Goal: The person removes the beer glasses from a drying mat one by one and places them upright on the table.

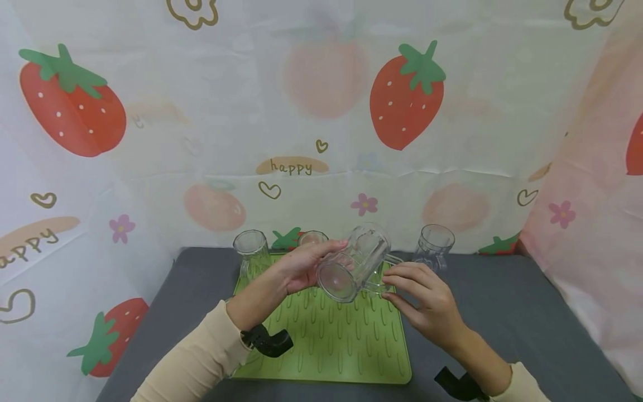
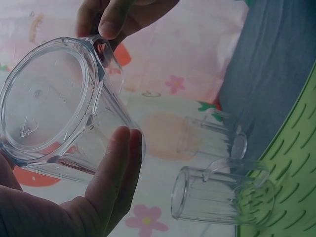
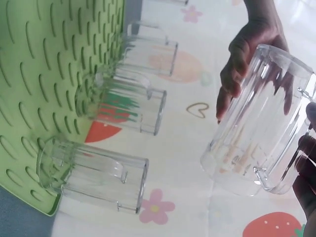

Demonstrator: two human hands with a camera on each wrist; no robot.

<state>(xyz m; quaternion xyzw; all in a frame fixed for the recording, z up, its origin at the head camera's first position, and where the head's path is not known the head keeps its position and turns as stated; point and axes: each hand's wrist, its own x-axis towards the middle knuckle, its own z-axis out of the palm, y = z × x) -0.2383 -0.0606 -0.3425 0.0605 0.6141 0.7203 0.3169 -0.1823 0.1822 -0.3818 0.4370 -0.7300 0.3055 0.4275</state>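
A clear plastic mug point(image 1: 354, 265) is held tilted above the green ridged mat point(image 1: 331, 346), its round base point(image 2: 42, 101) turned toward me. My left hand point(image 1: 306, 263) grips the mug's body from the left, fingers and thumb point(image 2: 116, 173) curled round its wall. On the right side, my right hand point(image 1: 414, 287) pinches the mug's handle point(image 3: 279, 165). In the right wrist view the mug point(image 3: 261, 131) shows with left-hand fingers point(image 3: 244, 64) behind it.
Two more clear mugs point(image 1: 251, 248) point(image 1: 312, 239) stand upright at the mat's far edge. A third point(image 1: 434, 244) stands on the grey table point(image 1: 502, 318) right of the mat. Strawberry-print curtains point(image 1: 321, 111) wall in the back and sides.
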